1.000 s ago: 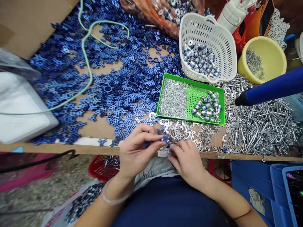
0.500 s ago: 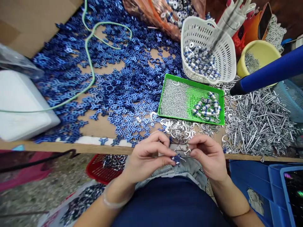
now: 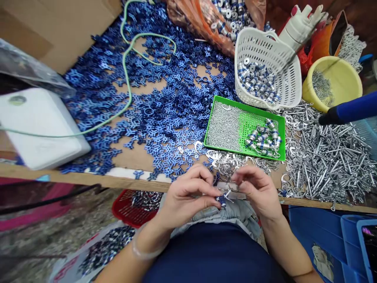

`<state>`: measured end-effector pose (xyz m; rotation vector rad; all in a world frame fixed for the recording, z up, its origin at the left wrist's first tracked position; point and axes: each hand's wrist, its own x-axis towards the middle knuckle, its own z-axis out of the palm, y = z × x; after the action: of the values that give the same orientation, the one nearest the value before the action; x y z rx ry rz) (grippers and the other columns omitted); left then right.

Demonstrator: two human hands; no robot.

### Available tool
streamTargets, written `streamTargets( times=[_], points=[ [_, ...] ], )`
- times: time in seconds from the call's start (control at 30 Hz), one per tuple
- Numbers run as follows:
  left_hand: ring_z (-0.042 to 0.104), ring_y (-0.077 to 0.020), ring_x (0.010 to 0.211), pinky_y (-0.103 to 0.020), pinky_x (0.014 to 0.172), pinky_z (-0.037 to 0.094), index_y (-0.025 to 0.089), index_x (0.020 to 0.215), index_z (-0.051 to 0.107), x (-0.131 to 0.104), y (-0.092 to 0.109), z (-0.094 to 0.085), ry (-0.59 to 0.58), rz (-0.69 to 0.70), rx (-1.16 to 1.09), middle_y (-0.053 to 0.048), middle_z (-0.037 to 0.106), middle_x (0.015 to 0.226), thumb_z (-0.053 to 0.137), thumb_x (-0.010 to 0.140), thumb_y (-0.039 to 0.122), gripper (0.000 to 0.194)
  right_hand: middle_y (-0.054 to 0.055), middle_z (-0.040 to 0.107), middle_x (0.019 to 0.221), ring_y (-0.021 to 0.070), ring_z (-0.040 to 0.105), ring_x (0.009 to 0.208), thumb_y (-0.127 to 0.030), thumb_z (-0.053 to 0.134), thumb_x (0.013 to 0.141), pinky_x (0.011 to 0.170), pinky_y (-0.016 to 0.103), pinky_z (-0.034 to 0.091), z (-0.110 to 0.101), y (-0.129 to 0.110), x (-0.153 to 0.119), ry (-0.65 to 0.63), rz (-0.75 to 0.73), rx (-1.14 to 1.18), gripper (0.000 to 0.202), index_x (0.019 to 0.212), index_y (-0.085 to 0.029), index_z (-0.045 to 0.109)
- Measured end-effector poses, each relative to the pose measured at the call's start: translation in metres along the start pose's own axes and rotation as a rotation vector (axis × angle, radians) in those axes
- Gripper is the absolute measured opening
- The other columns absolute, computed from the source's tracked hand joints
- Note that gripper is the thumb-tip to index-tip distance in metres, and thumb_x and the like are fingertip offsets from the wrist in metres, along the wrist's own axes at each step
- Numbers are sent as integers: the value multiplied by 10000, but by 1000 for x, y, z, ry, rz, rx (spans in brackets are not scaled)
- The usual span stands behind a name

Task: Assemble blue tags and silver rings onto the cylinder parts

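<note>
My left hand (image 3: 191, 194) pinches a small blue metal piece (image 3: 221, 200) between thumb and fingers, over the table's front edge. Thin silver parts (image 3: 228, 193) stick out from the blue piece toward my right hand (image 3: 257, 190). The right thumb and fingertips are bent and apart, just right of the piece, and nothing shows between them. Beyond my hands lie loose curved silver pieces (image 3: 226, 165). Behind these, a green tray (image 3: 283, 137) holds tiny silver parts on its left and silver-blue cylinders on its right.
Many blue branched pieces (image 3: 165, 118) cover the table's left and middle. A white basket (image 3: 290, 84) and a yellow bowl (image 3: 350, 80) stand behind the tray. Silver rods (image 3: 330, 157) are heaped at right, under a blue tool (image 3: 353, 110). A white box (image 3: 44, 129) sits left.
The silver part that was at my right fingertips now sits against the blue piece in my left hand. My right fingers have parted. The view has shifted slightly left.
</note>
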<state>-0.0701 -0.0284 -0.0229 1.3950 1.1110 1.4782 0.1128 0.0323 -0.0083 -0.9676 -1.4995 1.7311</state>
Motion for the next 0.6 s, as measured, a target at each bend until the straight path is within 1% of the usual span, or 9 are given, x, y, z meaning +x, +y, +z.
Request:
streamTargets(
  times=[0.07, 0.13, 0.17, 0.23, 0.3, 0.37, 0.43, 0.5, 0.6],
  points=[
    [520, -128, 648, -265, 547, 445, 229, 794, 692, -4, -1, -10, 76, 2, 44, -5, 520, 693, 709, 724, 191, 81, 6, 642, 880, 148, 570, 783, -241, 585, 822, 705, 315, 478, -3, 0, 8, 113, -65, -244, 194, 1007, -292, 607],
    [519, -130, 660, -263, 545, 439, 238, 806, 694, -11, -3, -22, 185, -12, 98, -9, 533, 712, 709, 723, 180, 102, 21, 633, 887, 179, 554, 853, -229, 553, 836, 776, 373, 457, -1, 0, 20, 175, -172, -585, 150, 960, -275, 623],
    [520, -130, 667, -263, 547, 435, 245, 813, 695, -14, -5, -29, 249, -24, 131, -9, 541, 720, 707, 722, 165, 122, 31, 630, 892, 195, 542, 887, -221, 535, 844, 805, 397, 442, 3, 0, 26, 171, -229, -753, 141, 935, -267, 633],
    [520, -131, 686, -267, 561, 424, 264, 818, 696, -21, -8, -39, 386, -45, 205, -1, 551, 727, 706, 714, 130, 169, 56, 627, 965, 224, 511, 965, -187, 498, 856, 852, 432, 413, 16, 1, 40, 106, -336, -1033, 179, 933, -257, 644],
    [518, -131, 697, -271, 576, 411, 276, 811, 696, -27, -12, -47, 508, -62, 270, 8, 555, 729, 712, 698, 107, 204, 71, 587, 1130, 243, 460, 1084, -142, 466, 859, 903, 450, 377, 30, 3, 52, 3, -431, -1221, 249, 1005, -260, 631],
    [521, -129, 704, -273, 589, 408, 277, 808, 695, -33, -15, -51, 583, -79, 301, 12, 558, 738, 721, 685, 102, 215, 61, 490, 1296, 250, 375, 1209, -107, 452, 851, 954, 462, 325, 43, 6, 60, -126, -496, -1345, 318, 1083, -270, 595],
    [528, -124, 709, -266, 592, 412, 267, 820, 694, -37, -19, -54, 598, -89, 314, 12, 563, 754, 721, 683, 99, 218, 57, 413, 1373, 257, 309, 1273, -104, 461, 843, 972, 474, 291, 49, 8, 64, -220, -512, -1407, 319, 1085, -269, 588],
    [532, -117, 714, -253, 586, 414, 255, 833, 693, -40, -24, -56, 579, -91, 329, 12, 566, 765, 717, 685, 88, 224, 73, 399, 1377, 270, 298, 1280, -128, 482, 841, 970, 486, 278, 50, 8, 65, -206, -489, -1423, 255, 1016, -254, 618],
    [530, -111, 707, -245, 579, 413, 243, 834, 690, -41, -30, -59, 558, -76, 354, 15, 567, 755, 720, 682, 82, 223, 81, 441, 1323, 271, 322, 1260, -185, 504, 852, 964, 489, 283, 49, 6, 66, -89, -441, -1389, 170, 928, -252, 641]
  ],
)
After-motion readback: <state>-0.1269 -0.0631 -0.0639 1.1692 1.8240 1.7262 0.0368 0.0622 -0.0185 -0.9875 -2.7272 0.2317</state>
